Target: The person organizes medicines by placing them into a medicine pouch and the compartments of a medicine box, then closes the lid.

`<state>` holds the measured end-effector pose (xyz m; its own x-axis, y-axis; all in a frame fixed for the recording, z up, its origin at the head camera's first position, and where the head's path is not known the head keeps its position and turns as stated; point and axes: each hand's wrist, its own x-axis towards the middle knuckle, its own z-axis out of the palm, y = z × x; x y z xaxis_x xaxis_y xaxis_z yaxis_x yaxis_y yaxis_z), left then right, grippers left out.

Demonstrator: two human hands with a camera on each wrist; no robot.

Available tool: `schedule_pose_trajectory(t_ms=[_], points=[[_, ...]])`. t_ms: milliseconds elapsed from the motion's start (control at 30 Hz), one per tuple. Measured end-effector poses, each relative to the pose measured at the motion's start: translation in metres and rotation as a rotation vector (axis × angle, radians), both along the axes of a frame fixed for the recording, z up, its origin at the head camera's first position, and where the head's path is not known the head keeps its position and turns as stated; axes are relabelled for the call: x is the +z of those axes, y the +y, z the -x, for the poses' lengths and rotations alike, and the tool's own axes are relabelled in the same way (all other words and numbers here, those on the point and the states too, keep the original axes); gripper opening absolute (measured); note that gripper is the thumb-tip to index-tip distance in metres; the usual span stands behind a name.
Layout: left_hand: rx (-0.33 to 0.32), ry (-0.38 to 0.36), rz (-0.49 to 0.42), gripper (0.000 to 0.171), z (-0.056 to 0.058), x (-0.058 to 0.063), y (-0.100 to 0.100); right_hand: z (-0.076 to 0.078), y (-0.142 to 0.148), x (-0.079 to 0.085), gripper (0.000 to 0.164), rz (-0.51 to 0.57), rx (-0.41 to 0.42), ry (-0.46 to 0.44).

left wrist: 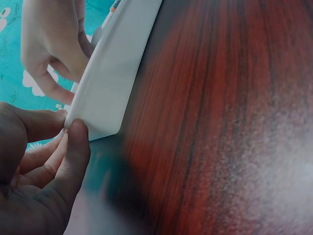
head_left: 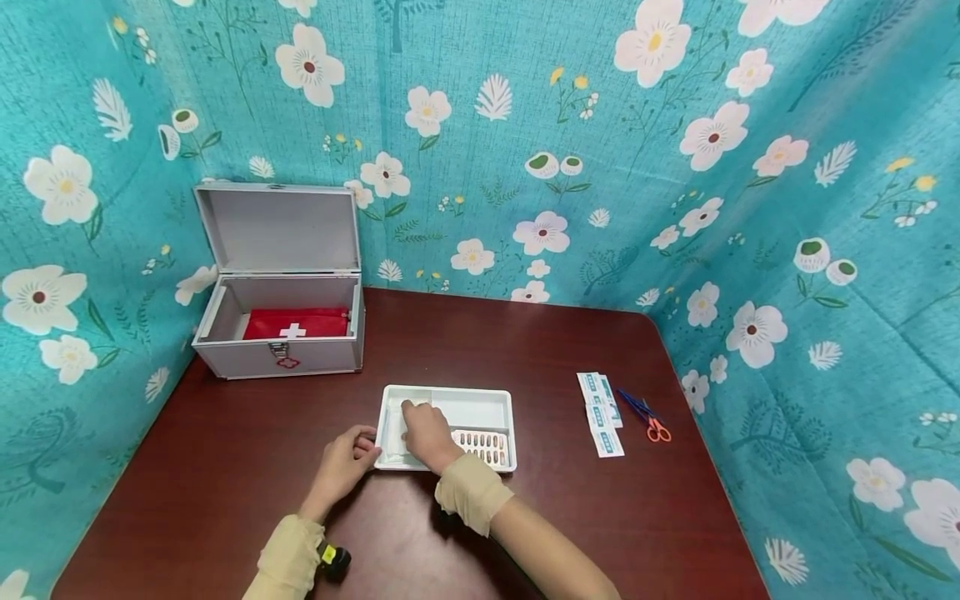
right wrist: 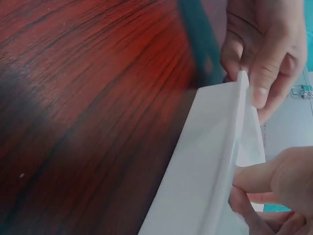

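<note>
A white divided tray [head_left: 471, 391] lies on the table, with a blister pack of capsules [head_left: 483, 447] in its front right compartment. At the tray's front left corner my left hand [head_left: 349, 462] pinches the rim between thumb and finger; the left wrist view shows this grip on the tray wall [left wrist: 105, 83] closely. My right hand [head_left: 431, 435] reaches into the left compartment, over a whitish, partly see-through flat item [head_left: 401, 423]. Its thumb and fingers [right wrist: 254, 178] are bent down behind the rim, which hides whether they hold that item.
An open silver case [head_left: 288, 360] with a red white-cross pouch [head_left: 330, 322] stands at the back left. To the right lie several white-and-blue packets [head_left: 600, 414] and orange-handled scissors [head_left: 657, 430] with blue blades or cover. A floral curtain [head_left: 465, 183] borders the table [head_left: 510, 333].
</note>
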<state>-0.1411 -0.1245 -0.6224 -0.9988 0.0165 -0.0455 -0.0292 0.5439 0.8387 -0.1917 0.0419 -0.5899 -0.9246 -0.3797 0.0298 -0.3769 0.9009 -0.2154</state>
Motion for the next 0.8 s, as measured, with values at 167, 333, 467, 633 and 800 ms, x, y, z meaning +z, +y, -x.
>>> schedule_pose_trajectory(t_ms=[167,333,467,633,800], points=[[-0.017,-0.009,-0.017,0.028,0.001,0.003,0.002,0.000,-0.003,-0.003,0.032,-0.037,-0.011,0.014],[-0.015,0.010,-0.005,0.028,0.001,0.006,0.002,-0.002,-0.005,-0.008,0.031,-0.126,0.052,0.065],[-0.012,-0.003,-0.004,0.029,0.001,0.005,0.002,-0.002,-0.007,-0.014,0.032,-0.179,0.067,0.090],[-0.016,-0.025,-0.003,0.031,0.000,0.001,0.003,-0.002,-0.005,-0.017,0.030,-0.154,0.077,0.080],[-0.011,-0.019,-0.004,0.030,-0.001,0.001,0.004,-0.001,-0.001,-0.016,0.023,-0.074,0.133,0.055]])
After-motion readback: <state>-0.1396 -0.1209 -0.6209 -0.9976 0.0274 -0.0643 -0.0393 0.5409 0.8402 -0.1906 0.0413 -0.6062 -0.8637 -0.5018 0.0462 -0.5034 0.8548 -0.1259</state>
